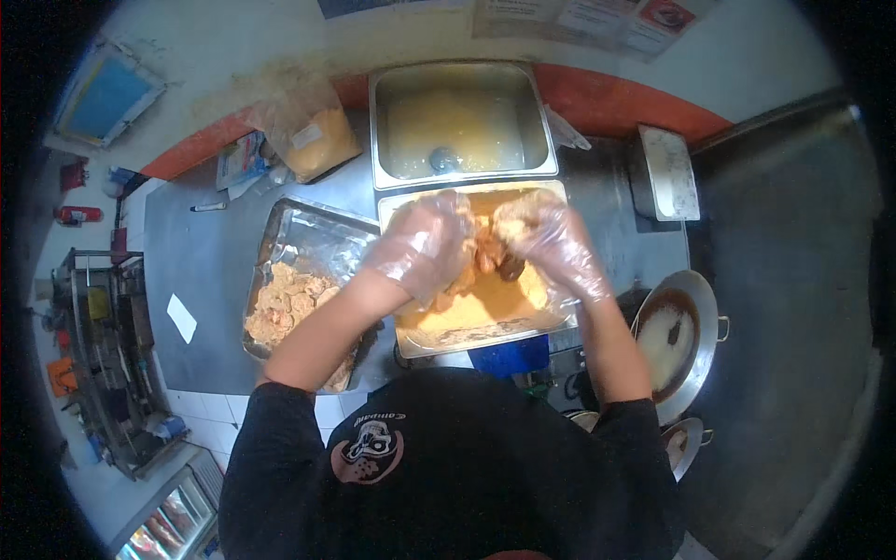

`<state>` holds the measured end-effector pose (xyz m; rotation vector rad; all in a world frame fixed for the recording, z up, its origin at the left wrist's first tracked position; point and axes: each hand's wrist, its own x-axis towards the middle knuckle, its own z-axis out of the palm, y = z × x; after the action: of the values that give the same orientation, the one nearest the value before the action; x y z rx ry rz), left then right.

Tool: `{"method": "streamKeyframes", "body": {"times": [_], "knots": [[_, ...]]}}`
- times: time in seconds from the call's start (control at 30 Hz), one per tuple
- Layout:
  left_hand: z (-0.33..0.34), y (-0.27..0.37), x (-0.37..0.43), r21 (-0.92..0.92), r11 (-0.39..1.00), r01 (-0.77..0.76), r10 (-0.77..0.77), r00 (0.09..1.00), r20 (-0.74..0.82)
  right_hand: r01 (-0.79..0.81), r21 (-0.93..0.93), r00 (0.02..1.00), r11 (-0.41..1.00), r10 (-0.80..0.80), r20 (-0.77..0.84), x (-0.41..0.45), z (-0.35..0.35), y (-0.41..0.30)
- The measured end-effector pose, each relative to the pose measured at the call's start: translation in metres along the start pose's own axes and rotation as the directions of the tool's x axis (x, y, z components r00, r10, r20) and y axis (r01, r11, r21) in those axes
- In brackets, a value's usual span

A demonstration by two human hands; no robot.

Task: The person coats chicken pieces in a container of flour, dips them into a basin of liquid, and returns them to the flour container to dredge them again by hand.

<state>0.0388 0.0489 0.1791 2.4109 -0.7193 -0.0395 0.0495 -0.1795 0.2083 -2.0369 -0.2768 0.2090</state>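
Both my hands wear clear plastic gloves and are over a rectangular metal pan of orange-yellow breading flour. My left hand is at the pan's left side, its fingers curled at the coated pieces, partly hidden. My right hand is curled around a flour-coated piece near the pan's far right. Between the hands lie wet orange-brown pieces of raw meat, probably chicken. To the left, a foil-lined tray holds a heap of breaded pieces, partly behind my left forearm.
A deep steel pan of cloudy liquid stands beyond the flour. A bag of orange powder and a marker pen lie back left. At right are a steel container and a wok of foamy oil.
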Motion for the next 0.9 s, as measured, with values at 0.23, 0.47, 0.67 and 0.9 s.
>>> {"method": "streamKeyframes", "body": {"times": [0.23, 0.47, 0.67, 0.9], "knots": [[0.023, 0.029, -0.044, 0.091, 0.983, 0.159, -0.171, 0.976, 0.136, 0.15, -0.434, 0.988, 0.888, -0.153, 0.027, -0.033, 0.019, 0.042], [0.001, -0.022, -0.135, -0.044, 0.953, 0.3, -0.296, 0.889, -0.351, 0.088, -0.041, 0.995, 0.995, -0.09, -0.036, -0.03, 0.049, 0.008], [-0.013, -0.08, -0.269, 0.0, 0.595, 0.804, -0.653, 0.484, -0.582, 0.259, -0.042, 0.871, 0.965, -0.215, 0.443, -0.011, 0.201, -0.057], [0.0, -0.073, -0.28, 0.3, 0.398, 0.867, -0.79, 0.49, -0.369, 0.121, -0.415, 0.864, 0.902, 0.11, 0.492, 0.04, 0.419, 0.023]]}}
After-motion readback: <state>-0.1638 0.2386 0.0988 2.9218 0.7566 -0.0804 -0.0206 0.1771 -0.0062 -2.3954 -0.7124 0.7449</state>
